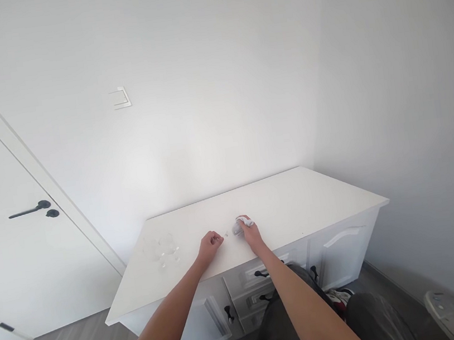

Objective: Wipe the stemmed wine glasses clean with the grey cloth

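Both my arms reach forward over a white sideboard top (299, 205). My left hand (210, 245) is curled in a loose pinch, with something tiny at its fingertips that I cannot make out. My right hand (249, 231) is closed round a small clear glass (238, 227) lying tilted on the top, with a bit of white cloth (246, 221) over it. Two clear stemmed glasses (162, 249) rest on the top to the left of my left hand, apart from it.
The sideboard has white doors and drawers with dark handles (260, 273). A white door with a black lever handle (30, 210) is at the left. A light switch (120, 98) sits on the wall. Dark bags (286, 319) lie on the grey floor below me.
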The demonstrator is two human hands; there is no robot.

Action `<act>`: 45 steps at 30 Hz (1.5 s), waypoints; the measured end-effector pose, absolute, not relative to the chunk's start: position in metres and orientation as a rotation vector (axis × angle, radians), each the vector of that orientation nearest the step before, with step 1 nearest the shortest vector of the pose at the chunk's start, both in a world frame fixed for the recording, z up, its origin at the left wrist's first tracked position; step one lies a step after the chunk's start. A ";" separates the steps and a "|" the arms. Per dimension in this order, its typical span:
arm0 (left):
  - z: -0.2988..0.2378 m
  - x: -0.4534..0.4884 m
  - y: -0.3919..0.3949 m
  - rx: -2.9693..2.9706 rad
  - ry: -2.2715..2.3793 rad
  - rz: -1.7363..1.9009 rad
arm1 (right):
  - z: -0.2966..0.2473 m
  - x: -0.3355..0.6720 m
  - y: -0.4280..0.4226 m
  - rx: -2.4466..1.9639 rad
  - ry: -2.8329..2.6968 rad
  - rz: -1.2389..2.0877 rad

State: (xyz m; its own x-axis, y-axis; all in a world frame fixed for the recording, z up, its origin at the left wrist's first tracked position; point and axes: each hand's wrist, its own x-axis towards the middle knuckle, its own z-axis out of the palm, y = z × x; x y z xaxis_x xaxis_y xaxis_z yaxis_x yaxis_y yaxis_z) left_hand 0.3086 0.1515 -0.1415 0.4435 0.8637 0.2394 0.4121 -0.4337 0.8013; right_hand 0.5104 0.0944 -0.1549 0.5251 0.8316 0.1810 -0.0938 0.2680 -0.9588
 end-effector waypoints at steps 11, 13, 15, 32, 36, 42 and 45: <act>-0.141 0.308 0.151 2.013 1.059 0.878 | -0.153 0.509 0.095 -1.097 -0.812 0.715; -0.140 0.308 0.151 2.010 1.059 0.876 | -0.153 0.509 0.095 -1.096 -0.805 0.719; -0.140 0.308 0.150 2.006 1.060 0.876 | -0.152 0.509 0.094 -1.097 -0.800 0.722; -0.144 0.308 0.153 1.996 1.042 0.896 | -0.154 0.509 0.093 -1.098 -0.819 0.728; -0.144 0.307 0.152 1.992 1.045 0.883 | -0.154 0.509 0.093 -1.101 -0.823 0.724; -0.146 0.307 0.155 2.004 1.039 0.895 | -0.152 0.507 0.093 -1.074 -0.828 0.736; -0.147 0.308 0.157 2.008 1.039 0.898 | -0.151 0.507 0.093 -1.043 -0.817 0.774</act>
